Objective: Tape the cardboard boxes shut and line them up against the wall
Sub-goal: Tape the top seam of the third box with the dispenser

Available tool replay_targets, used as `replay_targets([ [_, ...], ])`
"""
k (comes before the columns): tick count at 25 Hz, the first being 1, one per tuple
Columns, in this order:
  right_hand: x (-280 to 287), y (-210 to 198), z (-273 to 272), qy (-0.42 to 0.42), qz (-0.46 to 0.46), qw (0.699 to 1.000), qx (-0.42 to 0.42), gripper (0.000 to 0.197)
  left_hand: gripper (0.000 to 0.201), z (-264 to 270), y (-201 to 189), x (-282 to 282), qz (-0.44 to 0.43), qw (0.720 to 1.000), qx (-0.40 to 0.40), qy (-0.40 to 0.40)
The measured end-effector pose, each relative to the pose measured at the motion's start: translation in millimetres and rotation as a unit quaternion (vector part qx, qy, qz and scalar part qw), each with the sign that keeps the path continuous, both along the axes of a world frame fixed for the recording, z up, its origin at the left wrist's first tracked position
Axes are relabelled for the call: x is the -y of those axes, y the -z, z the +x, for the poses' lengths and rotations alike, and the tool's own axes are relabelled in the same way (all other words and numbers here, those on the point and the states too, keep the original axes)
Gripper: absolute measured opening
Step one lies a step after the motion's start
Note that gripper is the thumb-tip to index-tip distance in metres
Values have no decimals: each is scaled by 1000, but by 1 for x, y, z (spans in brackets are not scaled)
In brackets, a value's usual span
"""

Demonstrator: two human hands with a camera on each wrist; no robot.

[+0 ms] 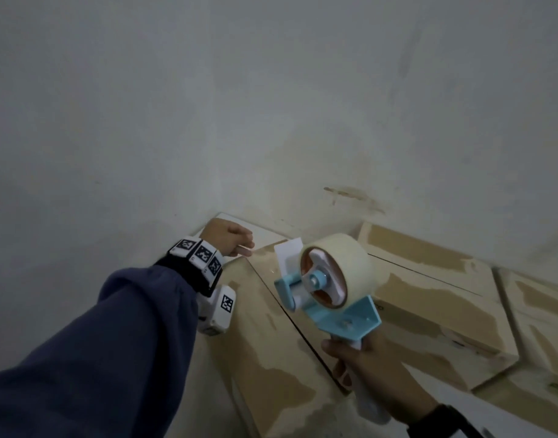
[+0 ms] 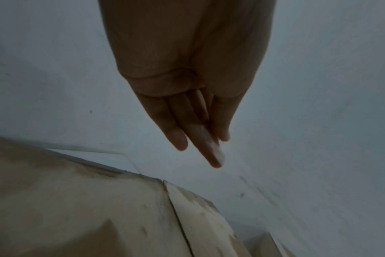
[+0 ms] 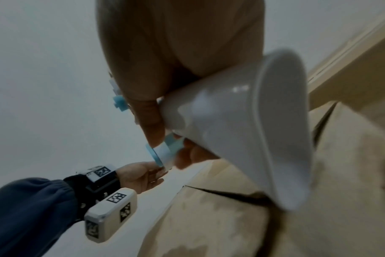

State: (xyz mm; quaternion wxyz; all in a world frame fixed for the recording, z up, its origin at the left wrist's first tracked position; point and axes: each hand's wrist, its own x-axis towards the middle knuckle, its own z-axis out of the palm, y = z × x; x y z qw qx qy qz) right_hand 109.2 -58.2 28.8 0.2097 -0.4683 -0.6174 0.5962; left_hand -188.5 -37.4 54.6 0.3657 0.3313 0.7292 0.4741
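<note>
Now at the taping step, judging by the open seam. R hand is wrapped round the white handle of the tape dispenser, roll up, held above the near box w/ its center seam showing dark. L hand is out over the box's far edge by the wall, fingers straight and close together, holding nothing; can't tell if they touch the cardboard. Second box sits just beside it, also along the wall. To do it well, I reckon: press flaps flush w/ L, start tape past the far edge, pull straight along the seam, keep tension.
</note>
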Motion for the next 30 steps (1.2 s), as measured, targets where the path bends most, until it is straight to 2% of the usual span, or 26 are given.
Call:
replay_targets([
  [6, -16, 4, -50, -19, 71, 995, 73, 10, 32, -39, 28, -38, -88, 993, -75, 18],
  [9, -20, 8, -61, -30, 93, 991, 92, 12, 37, -46, 40, -48, -123, 989, -72, 36],
  [11, -19, 11, -63, -21, 91, 991, 99, 14, 41, -49, 45, -53, -144, 986, -68, 57],
  [16, -17, 17, -66, 3, 46, 994, 100, 7, 45, -58, 55, -60, -177, 976, -86, 92],
  [19, -17, 20, -66, 4, 70, 993, 98, 12, 49, -61, 61, -64, -186, 970, -115, 104],
  [22, -20, 25, -64, -1, 94, 989, 113, 15, 43, -55, 60, -68, -221, 953, -164, 129],
  [24, -20, 27, -65, -2, 97, 989, 112, 13, 33, -49, 58, -68, -251, 928, -235, 143],
  [26, -20, 29, -66, 1, 100, 989, 109, 9, 45, -44, 59, -66, -261, 904, -306, 144],
  [28, -20, 29, -65, -1, 105, 988, 110, 14, 53, -46, 60, -63, -257, 905, -309, 142],
  [30, -20, 29, -64, -2, 107, 989, 107, 16, 49, -51, 59, -57, -261, 917, -260, 151],
])
